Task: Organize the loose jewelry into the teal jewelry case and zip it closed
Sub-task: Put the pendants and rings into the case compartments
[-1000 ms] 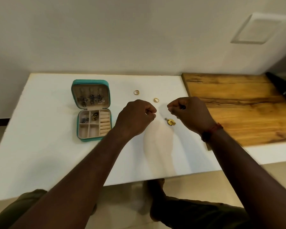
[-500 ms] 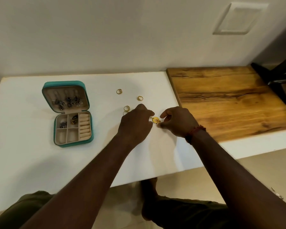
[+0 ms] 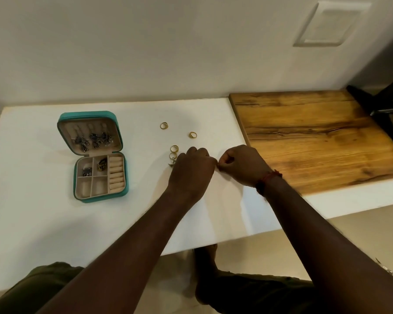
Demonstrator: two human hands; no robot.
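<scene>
At frame centre I am curling my left hand (image 3: pixel 192 169) and right hand (image 3: pixel 242 165) fingertip to fingertip, contents not discernible, while the open square teal zip-up jewelry case (image 3: pixel 93 155) is lying at centre left on the white tabletop (image 3: pixel 43 223).

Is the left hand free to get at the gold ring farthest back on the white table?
Probably yes: the ring lies alone on bare table beyond the left hand, though both hands seem pinched together.
</scene>
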